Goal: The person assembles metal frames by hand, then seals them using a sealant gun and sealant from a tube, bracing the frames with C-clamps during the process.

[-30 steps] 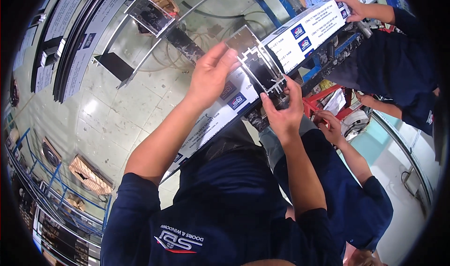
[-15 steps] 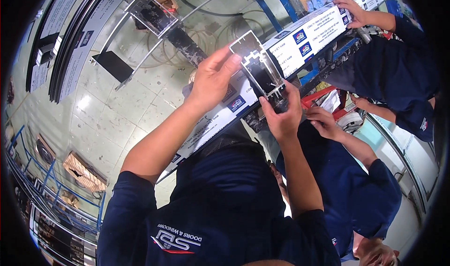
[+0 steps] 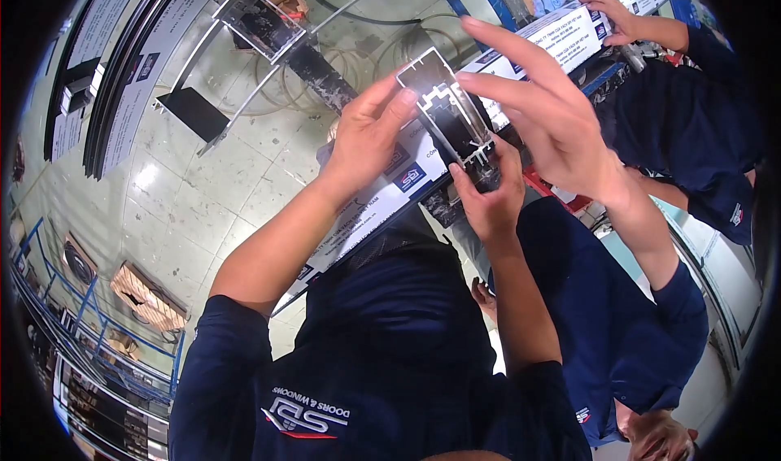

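Note:
Between my two hands is a short piece of hollow aluminium profile (image 3: 444, 103), its open end showing a thin rectangular rim and jagged inner ribs. My left hand (image 3: 366, 132) grips its upper left side, thumb on the edge. At the lower right end, my right hand (image 3: 495, 193) holds it between thumb and fingers. Beneath runs a long beam (image 3: 358, 225) wrapped in white printed film with dark blue squares. A co-worker's hand (image 3: 561, 123) reaches in from the right, with one finger at the profile's upper right edge.
Another person's hand (image 3: 614, 18) rests on the beam's far end. Metal frames with black plates (image 3: 195, 115) stand at the upper left, beside long film-covered profiles (image 3: 130, 79). A blue rack (image 3: 106, 339) is at the lower left. Hoses lie on the tiled floor (image 3: 195, 209).
The nearer co-worker's hand has come up and left to the profile, fingers extended. My hands keep nearly the same hold, and the profile has barely shifted.

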`<move>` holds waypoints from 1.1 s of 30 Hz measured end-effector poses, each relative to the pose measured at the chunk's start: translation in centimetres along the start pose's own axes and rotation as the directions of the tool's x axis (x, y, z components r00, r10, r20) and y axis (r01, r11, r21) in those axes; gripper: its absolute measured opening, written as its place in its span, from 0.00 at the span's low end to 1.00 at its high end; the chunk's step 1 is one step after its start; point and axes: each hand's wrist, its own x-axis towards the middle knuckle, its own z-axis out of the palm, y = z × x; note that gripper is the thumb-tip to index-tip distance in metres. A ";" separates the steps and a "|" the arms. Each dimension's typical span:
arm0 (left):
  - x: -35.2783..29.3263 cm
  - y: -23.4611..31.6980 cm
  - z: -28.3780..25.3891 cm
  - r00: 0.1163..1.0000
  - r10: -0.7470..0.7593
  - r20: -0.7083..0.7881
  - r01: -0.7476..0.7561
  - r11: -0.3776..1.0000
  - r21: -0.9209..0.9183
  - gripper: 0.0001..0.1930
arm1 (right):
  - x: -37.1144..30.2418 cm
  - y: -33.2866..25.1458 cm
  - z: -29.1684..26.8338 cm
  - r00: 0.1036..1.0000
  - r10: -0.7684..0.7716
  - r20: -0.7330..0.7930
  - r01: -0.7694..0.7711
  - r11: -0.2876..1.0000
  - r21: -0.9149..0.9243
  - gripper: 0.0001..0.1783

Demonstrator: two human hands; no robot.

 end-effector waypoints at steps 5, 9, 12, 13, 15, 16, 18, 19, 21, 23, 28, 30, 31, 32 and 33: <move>-0.2 -0.4 -0.6 0.999 0.021 -0.040 -0.018 0.997 0.069 0.21 | 0.3 0.0 0.3 0.997 -0.080 -0.019 0.079 0.996 -0.027 0.34; -0.1 -0.3 -0.5 0.997 0.075 0.000 -0.074 0.984 0.159 0.21 | 0.1 0.1 0.2 0.999 -0.033 0.002 0.033 0.999 -0.011 0.35; -0.2 0.0 -0.5 0.999 0.054 -0.001 -0.053 0.980 0.194 0.23 | 0.0 0.1 0.3 1.000 -0.017 -0.007 0.017 1.000 0.023 0.36; -0.2 0.0 -0.5 0.999 0.053 -0.001 -0.052 0.980 0.194 0.23 | 0.0 0.2 0.3 1.000 -0.028 -0.009 0.028 0.999 0.016 0.36; -0.3 0.0 -0.5 0.999 0.053 -0.005 -0.051 0.982 0.182 0.23 | 0.0 0.1 0.2 0.999 -0.031 -0.012 0.031 1.000 0.007 0.37; -0.3 -0.1 -0.5 0.999 0.052 -0.005 -0.050 0.982 0.182 0.23 | 0.0 0.0 0.2 0.999 -0.034 -0.015 0.034 0.999 -0.001 0.37; -0.3 -0.2 -0.4 0.998 0.057 -0.028 -0.052 0.986 0.158 0.23 | 0.0 0.0 0.2 1.000 -0.030 -0.008 0.030 1.000 0.001 0.37; -0.3 -0.2 -0.4 0.998 0.056 -0.028 -0.051 0.986 0.158 0.23 | 0.0 0.0 0.2 1.000 -0.026 -0.003 0.026 1.000 0.003 0.38; -0.4 -0.2 -0.4 0.999 0.028 -0.038 -0.023 0.992 0.120 0.22 | 0.0 0.1 0.3 1.000 -0.030 -0.003 0.030 0.999 0.013 0.38; -0.3 -0.2 -0.4 0.999 0.037 -0.037 -0.031 0.987 0.158 0.22 | -0.1 0.3 0.3 0.999 -0.032 -0.003 0.032 0.999 0.022 0.38; -0.3 -0.4 -0.5 0.998 0.067 -0.012 -0.063 0.976 0.208 0.20 | -0.5 0.7 0.2 0.999 -0.037 -0.011 0.037 0.999 0.019 0.40; -0.4 -0.5 -0.6 0.997 0.079 -0.013 -0.075 0.978 0.197 0.20 | -0.8 1.1 0.5 1.000 -0.025 -0.013 0.026 0.999 0.027 0.41; -0.2 -0.8 -0.8 0.997 0.079 -0.025 -0.072 0.977 0.199 0.20 | -0.9 1.3 0.8 0.999 -0.036 -0.033 0.037 0.999 0.027 0.41; -0.1 -1.1 -0.9 0.997 0.069 -0.025 -0.062 0.979 0.193 0.20 | -0.9 1.5 0.9 0.997 -0.046 -0.054 0.048 0.999 0.026 0.40; 0.0 -1.0 -0.8 0.996 0.084 -0.020 -0.077 0.971 0.225 0.20 | -1.1 1.6 0.9 0.998 -0.042 -0.054 0.044 0.999 0.026 0.40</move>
